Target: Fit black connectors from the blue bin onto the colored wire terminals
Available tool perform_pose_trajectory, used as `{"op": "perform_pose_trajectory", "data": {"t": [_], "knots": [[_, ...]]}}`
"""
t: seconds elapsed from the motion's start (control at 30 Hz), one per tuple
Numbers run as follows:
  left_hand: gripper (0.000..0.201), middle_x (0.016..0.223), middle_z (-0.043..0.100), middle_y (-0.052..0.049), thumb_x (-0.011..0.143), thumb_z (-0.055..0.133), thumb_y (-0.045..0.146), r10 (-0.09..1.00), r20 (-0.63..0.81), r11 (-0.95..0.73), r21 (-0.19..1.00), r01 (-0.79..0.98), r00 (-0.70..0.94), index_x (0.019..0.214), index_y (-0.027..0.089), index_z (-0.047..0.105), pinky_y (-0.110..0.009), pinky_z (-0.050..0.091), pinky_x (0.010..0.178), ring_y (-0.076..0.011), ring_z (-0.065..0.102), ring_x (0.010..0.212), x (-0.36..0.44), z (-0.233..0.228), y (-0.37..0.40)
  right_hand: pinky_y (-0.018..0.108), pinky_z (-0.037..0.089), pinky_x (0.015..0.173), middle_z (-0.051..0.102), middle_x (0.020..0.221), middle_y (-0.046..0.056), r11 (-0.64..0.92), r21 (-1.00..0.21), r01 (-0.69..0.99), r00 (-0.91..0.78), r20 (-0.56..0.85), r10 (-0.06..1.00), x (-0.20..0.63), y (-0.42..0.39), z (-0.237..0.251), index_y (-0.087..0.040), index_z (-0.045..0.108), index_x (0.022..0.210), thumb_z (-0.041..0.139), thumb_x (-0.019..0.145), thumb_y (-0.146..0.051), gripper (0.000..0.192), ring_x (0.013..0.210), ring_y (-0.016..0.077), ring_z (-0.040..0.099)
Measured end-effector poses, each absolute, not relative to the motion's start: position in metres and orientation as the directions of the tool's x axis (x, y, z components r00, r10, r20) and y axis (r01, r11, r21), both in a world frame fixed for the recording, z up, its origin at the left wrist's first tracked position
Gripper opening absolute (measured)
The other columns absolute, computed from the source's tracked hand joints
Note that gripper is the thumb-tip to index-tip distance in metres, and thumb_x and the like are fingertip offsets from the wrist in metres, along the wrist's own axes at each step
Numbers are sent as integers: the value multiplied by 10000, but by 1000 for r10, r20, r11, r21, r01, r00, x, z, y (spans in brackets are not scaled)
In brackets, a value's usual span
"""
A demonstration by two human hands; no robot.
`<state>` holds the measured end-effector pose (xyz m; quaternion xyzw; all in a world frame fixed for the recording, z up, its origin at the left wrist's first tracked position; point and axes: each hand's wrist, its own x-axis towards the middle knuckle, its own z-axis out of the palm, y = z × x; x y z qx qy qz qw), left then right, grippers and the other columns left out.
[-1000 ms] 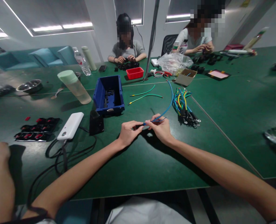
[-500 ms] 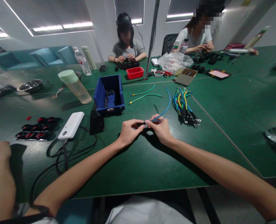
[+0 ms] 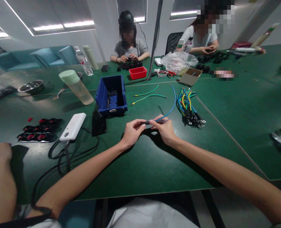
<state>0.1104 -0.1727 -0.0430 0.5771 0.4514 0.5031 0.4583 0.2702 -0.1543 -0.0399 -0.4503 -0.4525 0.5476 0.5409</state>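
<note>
My left hand [image 3: 132, 132] is closed in a pinch on the end of a short black sleeve [image 3: 145, 123]. Facing it, my right hand [image 3: 164, 129] pinches a blue wire [image 3: 173, 103] where it meets the sleeve. The wire curves up and away beyond my fingers, and a short blue end lies by my right thumb. Whether the wire runs inside the sleeve is hidden by my fingertips. Two green wires [image 3: 150, 96] with yellow ends lie on the table beyond my hands. To the right sits a bundle of blue, yellow and green cables [image 3: 186, 103] with black sleeves and metal ring terminals.
A blue bin [image 3: 99, 95] with small black pieces stands at the left, near a tilted-looking bottle [image 3: 75, 88]. A white power bank [image 3: 72, 127] with a black cable lies closer. Farther back are a red tray [image 3: 137, 73], a cardboard box [image 3: 189, 78] and two people at work.
More of the black sleeve shows between my hands, as my left fingers have shifted slightly left along it. The blue wire has moved slightly right with my right hand.
</note>
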Motion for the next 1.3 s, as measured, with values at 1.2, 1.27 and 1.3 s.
{"op": "perform_pose_trajectory", "data": {"t": [1.2, 1.27, 1.3], "knots": [[304, 862, 711, -73, 795, 644, 288, 982, 145, -155, 985, 81, 120, 1059, 138, 664, -273, 509, 698, -169, 662, 761, 109, -45, -174, 267, 524, 571, 630, 702, 4, -26, -974, -224, -78, -9, 997, 272, -152, -45, -173, 611, 761, 770, 636, -383, 291, 630, 139, 607], [303, 867, 711, -75, 793, 645, 286, 983, 141, -151, 986, 76, 121, 1056, 136, 664, -274, 509, 700, -172, 663, 768, 109, -45, -174, 265, 519, 561, 628, 699, 6, -25, -975, -221, -73, -9, 997, 272, -152, -45, -171, 613, 758, 771, 632, -379, 290, 618, 138, 602], [305, 867, 711, -76, 792, 644, 285, 983, 139, -149, 986, 75, 123, 1057, 135, 663, -277, 511, 703, -173, 663, 769, 110, -45, -174, 263, 516, 555, 626, 699, 8, -24, -976, -218, -71, -9, 997, 272, -152, -45, -170, 614, 755, 769, 632, -378, 288, 614, 136, 599]]}}
